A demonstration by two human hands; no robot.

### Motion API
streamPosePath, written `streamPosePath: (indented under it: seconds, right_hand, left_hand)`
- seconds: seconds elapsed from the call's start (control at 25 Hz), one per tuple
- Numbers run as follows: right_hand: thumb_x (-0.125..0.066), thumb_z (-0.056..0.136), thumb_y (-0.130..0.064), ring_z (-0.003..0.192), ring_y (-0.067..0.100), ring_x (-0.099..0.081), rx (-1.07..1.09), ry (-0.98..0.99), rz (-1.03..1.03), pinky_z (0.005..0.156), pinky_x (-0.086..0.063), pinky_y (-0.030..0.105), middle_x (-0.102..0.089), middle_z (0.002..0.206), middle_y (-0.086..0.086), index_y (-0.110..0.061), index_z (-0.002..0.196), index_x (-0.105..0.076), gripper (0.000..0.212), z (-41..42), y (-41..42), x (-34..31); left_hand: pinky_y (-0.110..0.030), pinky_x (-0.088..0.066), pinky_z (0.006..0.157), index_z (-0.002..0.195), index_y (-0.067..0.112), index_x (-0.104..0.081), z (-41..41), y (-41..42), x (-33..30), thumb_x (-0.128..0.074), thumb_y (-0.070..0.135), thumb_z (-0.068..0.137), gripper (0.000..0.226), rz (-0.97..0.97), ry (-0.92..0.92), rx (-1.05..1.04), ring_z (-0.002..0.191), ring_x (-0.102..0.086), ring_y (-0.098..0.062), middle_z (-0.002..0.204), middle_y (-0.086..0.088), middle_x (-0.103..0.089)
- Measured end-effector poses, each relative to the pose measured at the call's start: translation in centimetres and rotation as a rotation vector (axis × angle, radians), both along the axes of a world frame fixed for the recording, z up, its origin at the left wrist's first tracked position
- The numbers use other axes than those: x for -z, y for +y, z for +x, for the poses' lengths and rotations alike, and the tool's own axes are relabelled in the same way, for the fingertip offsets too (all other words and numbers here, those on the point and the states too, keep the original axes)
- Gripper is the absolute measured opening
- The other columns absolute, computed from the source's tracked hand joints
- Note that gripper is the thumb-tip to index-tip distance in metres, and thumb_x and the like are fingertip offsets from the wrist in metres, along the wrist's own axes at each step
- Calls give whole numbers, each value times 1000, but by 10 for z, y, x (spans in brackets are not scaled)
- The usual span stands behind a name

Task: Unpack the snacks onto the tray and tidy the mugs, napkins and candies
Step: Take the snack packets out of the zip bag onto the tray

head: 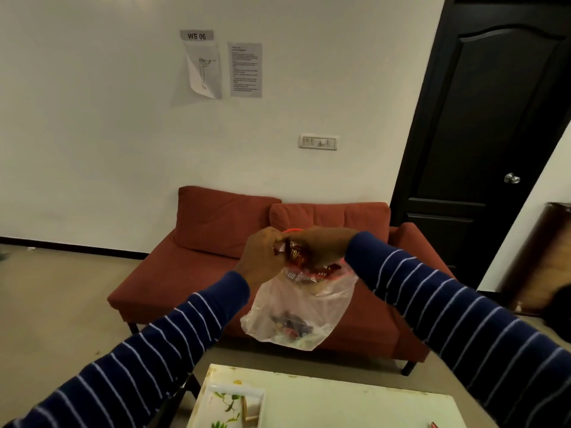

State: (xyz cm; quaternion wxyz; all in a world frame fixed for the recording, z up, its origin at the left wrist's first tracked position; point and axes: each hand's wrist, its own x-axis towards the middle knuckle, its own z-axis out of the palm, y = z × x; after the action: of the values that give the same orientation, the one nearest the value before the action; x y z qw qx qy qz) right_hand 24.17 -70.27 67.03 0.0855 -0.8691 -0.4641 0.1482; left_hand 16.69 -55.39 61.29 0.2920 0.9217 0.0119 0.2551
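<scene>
**Entry: clear bag with snack packet, held in both hands above the table**

Hard to make out: the print on the red snack packet (296, 253) is blurred; only broken white letters show through the plastic below it. The dark and reddish items at the bottom of the clear plastic bag (298, 307) cannot be identified (possibly wrapped candies, but I cannot tell). The tray (228, 406) is cut off by the lower edge; only a pale corner with a leaf pattern shows. A small red object at the bottom right edge is also cut off.

Containers: the bag hangs in the air in front of the red sofa (216, 242), its mouth gathered at the hands. The packet sits at the mouth, partly out. The tray lies on the white table (355, 406), at its left end.

Hands: the left hand (261, 256) is curled, fingers pinching the packet's end. The right hand (324, 247) is closed round the packet and the bag's mouth. Both sleeves are navy with pale stripes.
</scene>
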Motion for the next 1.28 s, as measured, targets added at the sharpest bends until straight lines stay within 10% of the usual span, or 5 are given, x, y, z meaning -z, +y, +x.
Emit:
streamPosePath:
  seconds: [0.12,0.56,0.76,0.96,1.28]
  right_hand:
    - [-75,84,-15,102,17,-62,-35,-38,46,79,-58,30,-61,114,-5,-29,122,-50,48,16,-4,-29]
    - [-72,88,-18,92,13,-72,146,373,400,76,-57,24,-74,104,1,-13,113,-64,27,72,-1,7]
    - [-73,87,-14,96,19,-69,271,464,334,80,-60,35,-68,111,6,-9,121,-57,38,90,47,96]
    - [-76,85,-19,102,23,-59,281,345,97,80,-51,34,-60,120,12,-7,123,-54,46,94,122,244]
    - [-74,86,-14,110,28,-60,254,479,-61,82,-49,33,-61,126,13,-10,128,-51,48,72,207,499]
  left_hand:
    - [-39,-51,79,106,8,-75,1,16,13,-67,7,84,23,-8,77,-57,89,-64,-28,101,-11,-69]
    - [-23,-56,73,90,5,-78,-60,82,78,-56,-19,74,36,-179,-17,-205,74,-66,-13,86,-8,-74]
    - [-25,-51,64,84,5,-77,-107,108,132,-66,-17,72,27,-169,-38,-319,67,-64,-18,77,-6,-70]
    - [2,-39,81,92,7,-77,-136,128,211,-71,-17,71,32,-107,89,-353,78,-56,-1,90,-1,-71]
    - [-8,-45,70,102,5,-76,-183,147,354,-71,-21,63,47,-195,364,-372,82,-53,-6,90,-7,-69]
